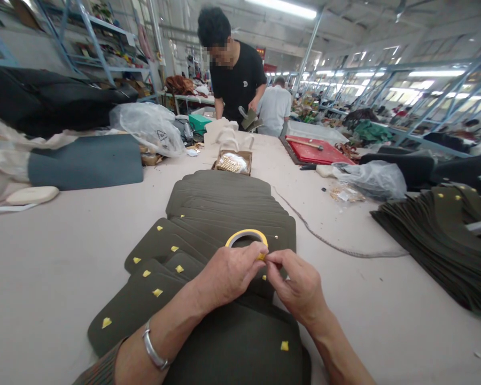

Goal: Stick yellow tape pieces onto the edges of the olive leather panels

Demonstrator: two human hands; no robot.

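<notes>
My left hand (228, 275) is closed around a roll of yellow tape (246, 236), held upright just above the table. My right hand (299, 286) pinches the tape's loose end right beside the left fingertips. Under both hands lies a fanned row of dark olive cut pieces (224, 206), overlapping toward the far side. Several near pieces carry small yellow tape bits (157, 292). A silver bangle (154, 350) sits on my left wrist.
A person in a black shirt (236, 75) works at the table's far end. A small box of gold fittings (232, 162), a red tray (316, 151), plastic bags (374, 179), a grey pad (84, 160) and another olive stack (444, 235) ring the work area. A cord (328, 243) runs across the table.
</notes>
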